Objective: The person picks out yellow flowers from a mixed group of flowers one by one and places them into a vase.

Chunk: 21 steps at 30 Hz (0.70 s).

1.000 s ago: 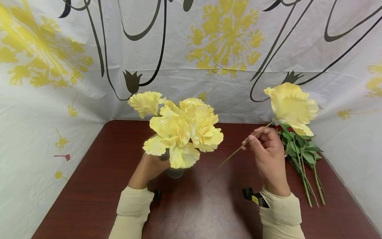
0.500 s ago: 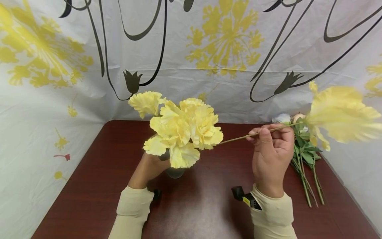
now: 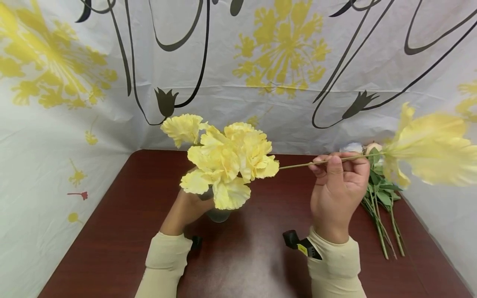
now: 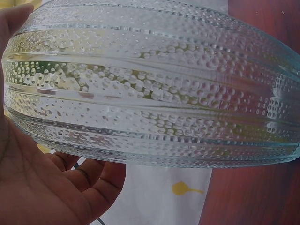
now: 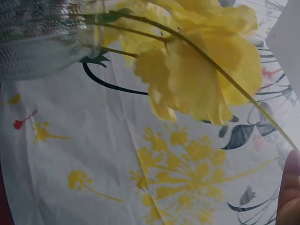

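Note:
A clear, dimpled glass vase (image 4: 154, 93) is gripped by my left hand (image 3: 190, 210), whose fingers curl around its side in the left wrist view. Several yellow flowers (image 3: 231, 163) stand in the vase and hide most of it in the head view. My right hand (image 3: 337, 194) pinches the thin stem of another yellow flower (image 3: 428, 151) between thumb and fingers. That stem (image 5: 225, 75) bends across the right wrist view, and its far end reaches the vase mouth. In the head view the flower's head, blurred, points to the right, and its stem end is behind the bouquet.
To the right on the dark red table (image 3: 257, 260) lies a bundle of leafy stems (image 3: 380, 207), with pale blooms (image 3: 352, 147) at its far end. White cloth (image 3: 238, 103) with yellow and grey flower prints surrounds the table at the back and sides.
The flower in my right hand has tipped from upright to nearly level, its head swinging right and its stem end moving left behind the bouquet. The left hand and vase stay in place.

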### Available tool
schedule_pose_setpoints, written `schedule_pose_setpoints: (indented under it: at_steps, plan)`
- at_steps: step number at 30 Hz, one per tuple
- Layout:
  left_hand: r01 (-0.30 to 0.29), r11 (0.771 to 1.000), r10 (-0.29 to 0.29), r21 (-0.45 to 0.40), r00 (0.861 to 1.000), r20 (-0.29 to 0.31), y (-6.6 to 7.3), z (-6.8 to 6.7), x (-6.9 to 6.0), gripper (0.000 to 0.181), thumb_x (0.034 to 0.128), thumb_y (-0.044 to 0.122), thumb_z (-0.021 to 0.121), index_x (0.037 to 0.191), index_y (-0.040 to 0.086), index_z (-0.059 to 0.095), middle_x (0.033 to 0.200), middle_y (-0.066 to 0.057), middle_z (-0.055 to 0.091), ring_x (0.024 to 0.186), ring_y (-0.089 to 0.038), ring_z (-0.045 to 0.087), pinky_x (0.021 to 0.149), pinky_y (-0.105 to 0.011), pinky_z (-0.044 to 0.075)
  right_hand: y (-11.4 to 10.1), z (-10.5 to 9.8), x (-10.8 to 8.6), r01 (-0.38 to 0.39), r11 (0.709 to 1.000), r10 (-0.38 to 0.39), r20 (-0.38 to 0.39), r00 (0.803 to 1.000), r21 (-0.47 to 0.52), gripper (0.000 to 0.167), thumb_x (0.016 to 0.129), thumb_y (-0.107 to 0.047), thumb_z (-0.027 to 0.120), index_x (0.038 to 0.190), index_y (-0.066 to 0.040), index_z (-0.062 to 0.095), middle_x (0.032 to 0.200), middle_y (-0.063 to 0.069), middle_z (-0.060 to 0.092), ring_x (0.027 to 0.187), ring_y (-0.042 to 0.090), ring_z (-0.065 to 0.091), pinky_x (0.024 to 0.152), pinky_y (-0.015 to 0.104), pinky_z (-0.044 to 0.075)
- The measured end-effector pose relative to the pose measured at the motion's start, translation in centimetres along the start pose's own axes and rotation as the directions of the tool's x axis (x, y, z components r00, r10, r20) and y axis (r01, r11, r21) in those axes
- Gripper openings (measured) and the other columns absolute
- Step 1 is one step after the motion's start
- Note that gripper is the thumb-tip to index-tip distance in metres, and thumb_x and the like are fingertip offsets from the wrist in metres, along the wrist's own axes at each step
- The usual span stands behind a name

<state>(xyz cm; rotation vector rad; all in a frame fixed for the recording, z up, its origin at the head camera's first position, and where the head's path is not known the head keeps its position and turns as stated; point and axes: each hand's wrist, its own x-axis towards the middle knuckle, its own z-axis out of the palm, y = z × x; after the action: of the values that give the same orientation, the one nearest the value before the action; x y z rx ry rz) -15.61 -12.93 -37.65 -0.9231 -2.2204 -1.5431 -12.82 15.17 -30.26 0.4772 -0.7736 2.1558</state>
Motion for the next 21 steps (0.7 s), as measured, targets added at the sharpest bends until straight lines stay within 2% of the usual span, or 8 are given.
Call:
schedule_pose_setpoints:
  at_steps: [3, 9, 15, 16, 21]
  plan:
    - [0.021, 0.999, -0.021, 0.028, 1.0, 0.003, 0.1, 0.0, -0.2, 0.071, 0.076, -0.003, 0.082, 0.139, 0.01, 0.052, 0.138, -0.002, 0.05, 0.126, -0.021, 0.047, 0.101, -0.04, 0.042, 0.6, 0.1, -0.4, -0.029, 1.0, 0.029, -0.02, 0.999, -0.002, 0.019, 0.092, 0.011, 0.06, 0.102, 0.009, 0.043, 0.09, 0.023, 0.052, 0.073, 0.032, 0.064, 0.065, 0.035, 0.057]
    - [0.118, 0.99, -0.119, 0.078, 0.993, 0.007, 0.6, -0.1, -0.8, 0.078, 0.0755, -0.004, 0.083, 0.143, 0.005, 0.046, 0.149, -0.013, 0.034, 0.136, -0.028, 0.029, 0.104, -0.051, 0.036, 1.6, 0.4, -1.7, -0.052, 0.999, 0.052, -0.022, 0.998, -0.013, 0.017, 0.094, 0.011, 0.058, 0.102, 0.008, 0.043, 0.091, 0.022, 0.052, 0.075, 0.031, 0.063, 0.066, 0.035, 0.058]
    - [0.097, 0.993, -0.098, 0.065, 0.995, 0.012, 0.6, -0.1, -0.6, 0.079, 0.0758, -0.003, 0.083, 0.144, 0.005, 0.044, 0.147, -0.01, 0.036, 0.135, -0.026, 0.034, 0.103, -0.048, 0.038, 2.5, 0.6, -3.0, -0.062, 0.997, 0.062, -0.013, 0.998, -0.038, 0.015, 0.094, 0.01, 0.057, 0.103, 0.008, 0.045, 0.092, 0.022, 0.054, 0.076, 0.03, 0.064, 0.067, 0.034, 0.057]
    - [0.091, 0.994, -0.092, 0.065, 0.996, 0.012, 0.5, -0.1, -0.6, 0.079, 0.0758, -0.003, 0.083, 0.144, 0.005, 0.044, 0.146, -0.01, 0.038, 0.134, -0.025, 0.035, 0.103, -0.047, 0.039, 2.7, 0.6, -3.2, -0.064, 0.997, 0.064, -0.005, 0.998, -0.042, 0.014, 0.095, 0.01, 0.057, 0.103, 0.008, 0.045, 0.092, 0.022, 0.054, 0.077, 0.03, 0.064, 0.067, 0.035, 0.057]
    - [0.102, 0.993, -0.102, 0.058, 0.995, 0.002, -2.0, 0.2, -1.0, 0.086, 0.0746, -0.002, 0.084, 0.147, 0.014, 0.041, 0.149, -0.005, 0.035, 0.135, -0.022, 0.035, 0.102, -0.048, 0.039, 3.5, 0.3, -3.8, -0.069, 0.995, 0.072, 0.038, 0.997, -0.07, 0.012, 0.096, 0.011, 0.054, 0.105, 0.008, 0.047, 0.092, 0.02, 0.054, 0.079, 0.03, 0.065, 0.071, 0.035, 0.057]
